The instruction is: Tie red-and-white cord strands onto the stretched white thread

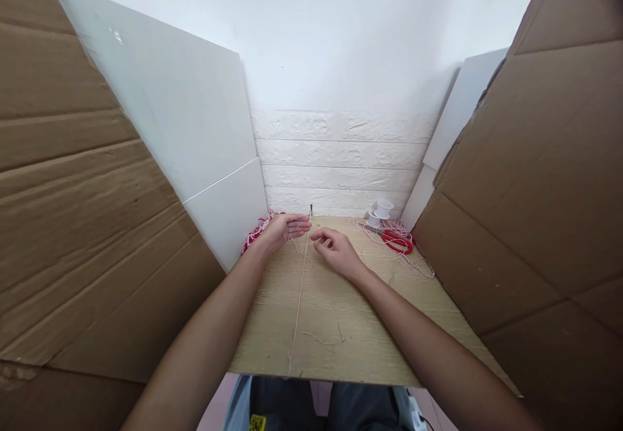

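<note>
A thin pale cord point(300, 288) runs taut from a small dark hook point(311, 208) at the wall down to the front edge of the wooden board. My left hand point(288, 230) lies left of the cord near its top, fingers stretched out and palm turned toward me, with fine loose thread point(296, 246) hanging about it. Just right of the cord is my right hand point(335, 250), its fingers curled and thumb and forefinger close together in a loose pinch. Whatever may be between those fingertips is too small to make out.
White spools point(383, 209), red-handled scissors point(397, 241) and tangled pink-white cord point(418, 266) lie at the back right. Red and white cord point(253, 236) is heaped at the back left. A loose thread point(324, 341) lies on the board point(370, 353). Cardboard panels point(535, 191) stand on both sides.
</note>
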The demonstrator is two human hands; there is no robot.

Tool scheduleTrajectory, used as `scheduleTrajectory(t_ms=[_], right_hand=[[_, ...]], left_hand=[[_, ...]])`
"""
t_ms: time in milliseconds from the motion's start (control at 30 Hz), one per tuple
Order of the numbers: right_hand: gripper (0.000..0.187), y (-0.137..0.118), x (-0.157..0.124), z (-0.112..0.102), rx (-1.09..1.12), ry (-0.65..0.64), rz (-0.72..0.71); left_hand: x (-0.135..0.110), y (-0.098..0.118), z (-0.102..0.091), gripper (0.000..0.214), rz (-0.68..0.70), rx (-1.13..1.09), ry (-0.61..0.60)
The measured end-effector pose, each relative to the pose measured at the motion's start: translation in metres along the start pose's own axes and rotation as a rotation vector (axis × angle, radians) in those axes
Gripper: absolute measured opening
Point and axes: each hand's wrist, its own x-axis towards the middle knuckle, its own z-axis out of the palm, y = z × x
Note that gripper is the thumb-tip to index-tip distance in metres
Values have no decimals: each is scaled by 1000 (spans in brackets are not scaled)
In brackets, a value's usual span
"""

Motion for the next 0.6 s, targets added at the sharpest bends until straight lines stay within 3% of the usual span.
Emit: scheduleTrajectory(t_ms=[333, 600], right_hand=[[46, -7, 0, 5, 212, -128, -4], [49, -9, 3, 5, 538, -138, 212]], left_hand=[[-5, 0, 3, 38, 10, 144, -206], [-6, 1, 0, 47, -15, 195, -336]])
